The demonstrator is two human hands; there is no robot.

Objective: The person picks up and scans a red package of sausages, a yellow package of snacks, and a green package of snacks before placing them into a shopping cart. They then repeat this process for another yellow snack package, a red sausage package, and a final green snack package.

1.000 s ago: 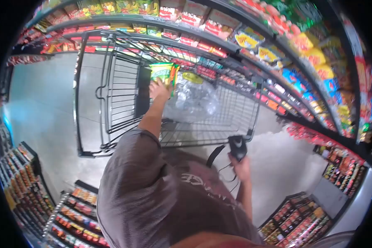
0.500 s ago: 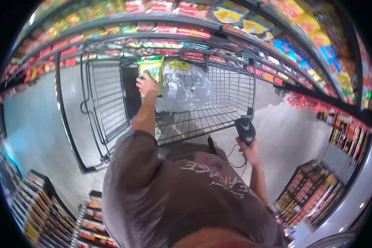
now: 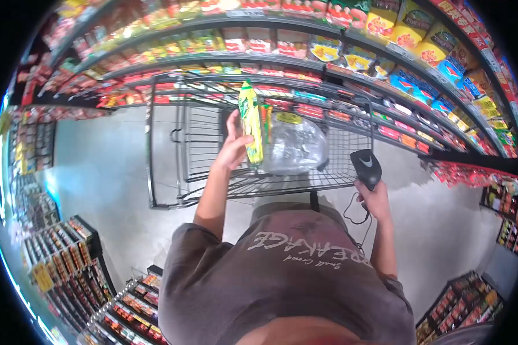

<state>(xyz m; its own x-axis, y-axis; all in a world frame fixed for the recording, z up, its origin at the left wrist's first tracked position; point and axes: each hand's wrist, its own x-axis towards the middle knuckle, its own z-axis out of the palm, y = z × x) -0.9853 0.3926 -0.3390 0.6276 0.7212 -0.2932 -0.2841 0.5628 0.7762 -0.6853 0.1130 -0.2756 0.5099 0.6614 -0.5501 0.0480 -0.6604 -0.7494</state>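
My left hand (image 3: 235, 145) is closed around a yellow-and-green packet (image 3: 250, 118), held upright over the shopping cart (image 3: 351, 185) and seen narrow side on. Just behind it in the cart, the edge of a green-and-orange packet (image 3: 265, 122) shows, partly hidden. Beside that lies a clear plastic bag (image 3: 298, 148) with a yellow label; its contents are hard to make out. At the cart's right end my right hand (image 3: 375, 198) grips a black barcode scanner (image 3: 366, 165) by its handle, head pointing up. A dark cord (image 3: 351, 215) hangs near this hand.
Long shelves of bagged snacks (image 3: 408, 80) run along the cart's far side. Lower racks of packaged goods (image 3: 60, 250) stand behind me at the left, with another rack (image 3: 463, 307) at the lower right. Grey floor (image 3: 109, 155) shows on both sides of the cart.
My left hand has raised the yellow-and-green packet and turned it narrow side on. The cart and both hands now appear farther right in view. The scanner stays in my right hand.
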